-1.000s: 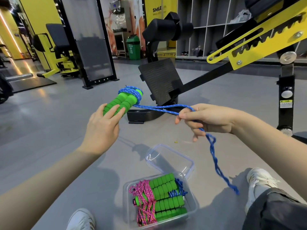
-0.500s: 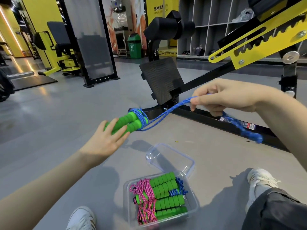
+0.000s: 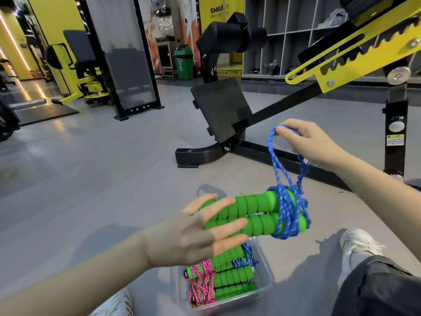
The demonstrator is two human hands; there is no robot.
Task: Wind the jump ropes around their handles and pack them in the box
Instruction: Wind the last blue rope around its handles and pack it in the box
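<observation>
My left hand (image 3: 200,233) grips a pair of green foam handles (image 3: 252,215), held side by side and pointing right. Blue rope (image 3: 287,215) is wound in several turns around their right ends. A loop of that rope rises to my right hand (image 3: 305,140), which pinches it above and to the right of the handles. Below the handles a clear plastic box (image 3: 267,281) stands on the floor. Inside it lie more green handles (image 3: 230,274) wound with pink rope (image 3: 202,286) and blue rope.
A black and yellow gym machine (image 3: 227,115) with a footplate stands just beyond my hands; its base bar runs along the floor to the right. My white shoes (image 3: 357,249) and dark trouser leg flank the box. Grey floor spreads to the left.
My left hand brought the handles down and toward me, over the box. My right hand came lower and nearer the handles, and the free rope has shortened to a small loop.
</observation>
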